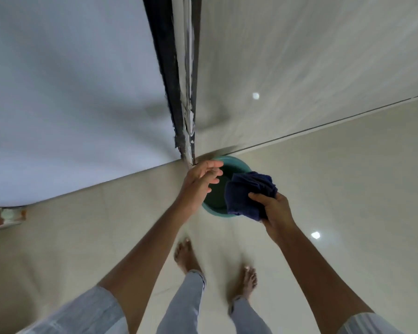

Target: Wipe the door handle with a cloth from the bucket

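A teal bucket (237, 165) stands on the floor at the foot of the door frame. Above it my right hand (274, 213) grips a bunched dark blue cloth (246, 196), which hangs over the bucket's right side. My left hand (199, 182) hovers over the bucket's left rim with its fingers spread and nothing in them. The white door (70, 92) fills the upper left. No door handle shows in this view.
A dark door frame edge (171, 80) with chipped paint runs down to the bucket. A tiled wall (299, 56) rises on the right. My bare feet (186, 254) stand on the glossy cream floor tiles (348, 189) just behind the bucket. A hinge-like fitting (10, 215) sits at far left.
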